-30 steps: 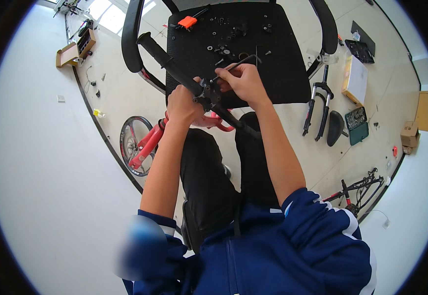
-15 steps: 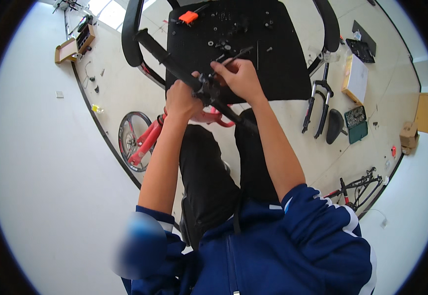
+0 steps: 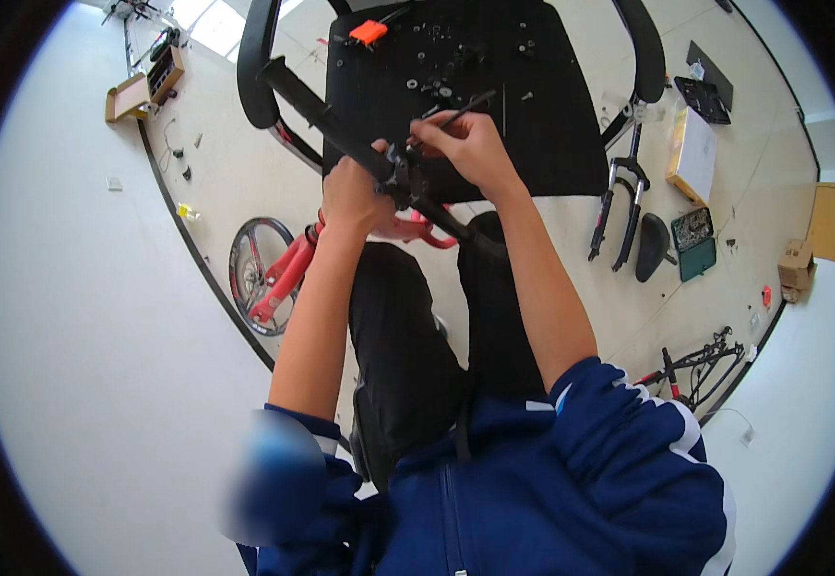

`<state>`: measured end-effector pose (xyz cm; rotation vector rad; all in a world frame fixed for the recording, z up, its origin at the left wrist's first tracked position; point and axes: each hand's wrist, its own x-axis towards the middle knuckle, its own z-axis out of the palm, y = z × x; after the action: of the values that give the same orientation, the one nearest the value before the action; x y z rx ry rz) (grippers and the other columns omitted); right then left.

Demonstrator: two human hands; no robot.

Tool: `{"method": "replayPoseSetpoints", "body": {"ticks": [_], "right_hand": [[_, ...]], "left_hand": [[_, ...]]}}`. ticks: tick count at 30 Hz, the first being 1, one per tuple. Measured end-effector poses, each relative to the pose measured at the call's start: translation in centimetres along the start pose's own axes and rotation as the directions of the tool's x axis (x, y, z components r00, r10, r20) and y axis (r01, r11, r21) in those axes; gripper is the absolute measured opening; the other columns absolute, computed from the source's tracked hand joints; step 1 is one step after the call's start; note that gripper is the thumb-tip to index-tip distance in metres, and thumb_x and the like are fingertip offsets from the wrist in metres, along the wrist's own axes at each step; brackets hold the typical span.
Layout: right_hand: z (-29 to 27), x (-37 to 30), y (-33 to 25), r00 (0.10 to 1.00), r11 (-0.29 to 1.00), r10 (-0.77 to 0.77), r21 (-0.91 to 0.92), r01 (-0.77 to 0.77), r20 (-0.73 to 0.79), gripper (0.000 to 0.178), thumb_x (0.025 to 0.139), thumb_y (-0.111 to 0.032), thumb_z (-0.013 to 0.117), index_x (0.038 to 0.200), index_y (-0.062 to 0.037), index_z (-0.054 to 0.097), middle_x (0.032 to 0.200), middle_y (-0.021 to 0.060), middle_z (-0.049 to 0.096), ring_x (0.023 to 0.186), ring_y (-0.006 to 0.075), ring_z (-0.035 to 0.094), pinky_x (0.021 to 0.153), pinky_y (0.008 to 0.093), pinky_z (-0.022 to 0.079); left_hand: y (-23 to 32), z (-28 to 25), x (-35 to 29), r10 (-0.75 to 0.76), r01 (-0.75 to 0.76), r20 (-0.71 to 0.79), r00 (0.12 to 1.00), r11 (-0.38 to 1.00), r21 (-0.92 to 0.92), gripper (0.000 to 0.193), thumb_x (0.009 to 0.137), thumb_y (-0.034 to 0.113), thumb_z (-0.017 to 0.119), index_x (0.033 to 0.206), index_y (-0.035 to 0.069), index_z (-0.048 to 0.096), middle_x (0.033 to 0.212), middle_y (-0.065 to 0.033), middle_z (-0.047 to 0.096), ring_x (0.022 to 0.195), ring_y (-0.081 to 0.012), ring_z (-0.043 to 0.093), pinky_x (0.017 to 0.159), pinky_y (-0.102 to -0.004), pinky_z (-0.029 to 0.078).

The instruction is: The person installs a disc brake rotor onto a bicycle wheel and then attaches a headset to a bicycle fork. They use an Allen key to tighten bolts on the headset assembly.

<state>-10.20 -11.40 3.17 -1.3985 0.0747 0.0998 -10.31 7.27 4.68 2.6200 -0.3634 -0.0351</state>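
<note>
- Clock directions run from the clamp [image 3: 404, 177] at the middle of the black handlebar [image 3: 345, 139].
- Nearest, at 6 o'clock: the person's legs [image 3: 403, 365] in black trousers.
- Above the knees: the handlebar, slanting from 10 o'clock down to 4 o'clock, its lower end over the right leg.
- At 8 o'clock, touching the clamp: the left hand [image 3: 352, 195], closed on the handlebar; its palm side is hidden.
- At 2 o'clock, just beside the clamp: the right hand [image 3: 465, 149], pinching a thin dark rod [image 3: 470, 106] between thumb and fingers. The rod's outer end points between 1 and 2; whether its inner end touches the clamp I cannot tell.
- Beyond, at 1 o'clock: a black chair seat [image 3: 557, 154] with small loose parts [image 3: 445, 92] scattered over it, and an orange piece [image 3: 368, 33] between 11 and 12.
- At 8, on the floor: a red bicycle frame [image 3: 288, 271], partly in front of a wheel [image 3: 243, 254].
- Farther, around 3: a fork [image 3: 633, 173], then a saddle [image 3: 651, 246] and an open green case [image 3: 698, 259].
- At 4, near the wall: a black bicycle frame [image 3: 696, 370].
</note>
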Motion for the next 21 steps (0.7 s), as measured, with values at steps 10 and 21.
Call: {"method": "replayPoseSetpoints", "body": {"ticks": [10, 21], "right_hand": [[-0.3, 0.0, -0.3, 1.0, 0.991, 0.023, -0.131, -0.021, 0.016, 0.019, 0.084, -0.016, 0.077, 0.079, 0.0022, 0.073, 0.07, 0.0065, 0.07, 0.059, 0.0114, 0.063, 0.056, 0.0264, 0.05], [0.8, 0.1, -0.5, 0.997, 1.0, -0.015, -0.015, 0.014, -0.07, 0.022, 0.082, -0.009, 0.079, 0.099, 0.0021, 0.072, 0.086, 0.0086, 0.073, 0.08, 0.0136, 0.07, 0.074, 0.0263, 0.056]], "left_hand": [[-0.1, -0.1, -0.2, 0.025, -0.025, -0.004, 1.0, 0.998, 0.052, 0.029, 0.08, 0.035, 0.075, 0.095, 0.013, 0.063, 0.082, -0.0164, 0.067, 0.084, -0.0422, 0.064, 0.067, -0.0472, 0.05], [0.0, -0.6, 0.6, -0.007, 0.006, 0.029, 1.0, 0.999, 0.041, 0.038, 0.076, 0.026, 0.075, 0.11, 0.014, 0.065, 0.092, -0.0172, 0.068, 0.092, -0.0419, 0.065, 0.074, -0.0456, 0.052]]}}
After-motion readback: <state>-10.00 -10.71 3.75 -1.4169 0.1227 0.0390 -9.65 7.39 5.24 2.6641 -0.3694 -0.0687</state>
